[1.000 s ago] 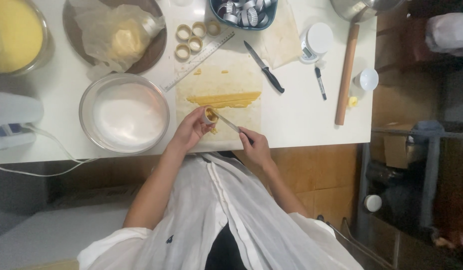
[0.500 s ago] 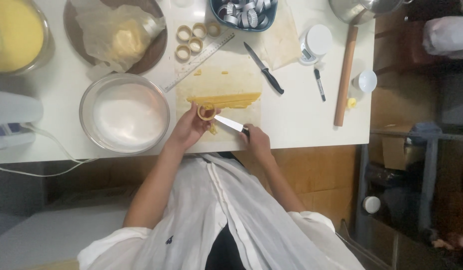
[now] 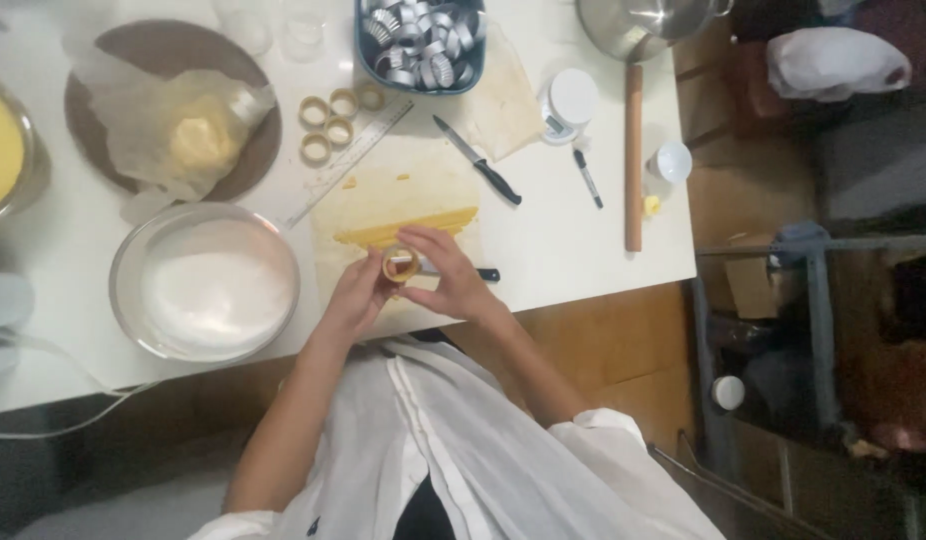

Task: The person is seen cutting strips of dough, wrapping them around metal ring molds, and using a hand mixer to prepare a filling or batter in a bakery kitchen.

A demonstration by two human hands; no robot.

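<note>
I hold the ring (image 3: 401, 264) up between both hands now, just off the paper (image 3: 403, 190) at the near edge of the table (image 3: 543, 250). My left hand (image 3: 355, 296) pinches it from 8 o'clock, fingers closed on its rim; my right hand (image 3: 453, 280) closes on it from 3 o'clock, thumb and forefinger clamped on the far side. A moment ago my right hand worked a small knife along the ring; now that knife (image 3: 473, 272) lies flat on the table under my right hand, only its dark handle end showing at 3 o'clock, so I judge the trimming over and the pressing and turning begun.

The dough strip (image 3: 408, 228) lies at 12 o'clock of the ring, close by, unmoved. Three more rings (image 3: 328, 125) sit further at 11 o'clock beside the ruler (image 3: 353, 160). The bowl (image 3: 208, 285) of white powder stands at 9 o'clock, the black knife (image 3: 478, 160) at 1 o'clock, the rolling pin (image 3: 634, 155) at 2 o'clock.
</note>
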